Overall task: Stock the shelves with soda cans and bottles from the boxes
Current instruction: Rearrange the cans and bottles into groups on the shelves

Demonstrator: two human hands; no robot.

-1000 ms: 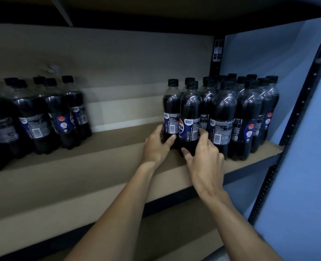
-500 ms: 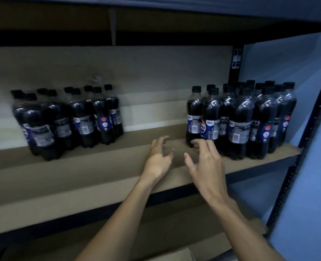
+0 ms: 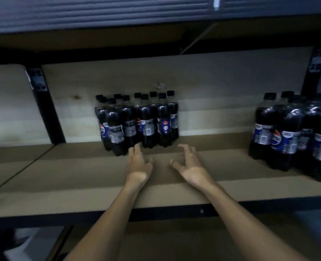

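A cluster of several dark cola bottles (image 3: 137,121) with black caps and blue labels stands at the back middle of the brown shelf (image 3: 80,178). A second cluster of cola bottles (image 3: 295,136) stands at the right end. My left hand (image 3: 138,164) reaches over the shelf, fingers spread, its fingertips close to the front bottles of the middle cluster; contact cannot be told. My right hand (image 3: 189,164) hovers beside it with loosely curved fingers, holding nothing, in front of the gap to the right of that cluster.
A black upright post (image 3: 46,110) divides the shelf from the bay on the left. Another post (image 3: 314,72) stands at the far right. The shelf above (image 3: 155,31) hangs low overhead. A lower shelf (image 3: 155,240) shows beneath my forearms.
Both hands let go of the bottles in the right cluster and moved left along the shelf toward the middle cluster. The view turned left with them.
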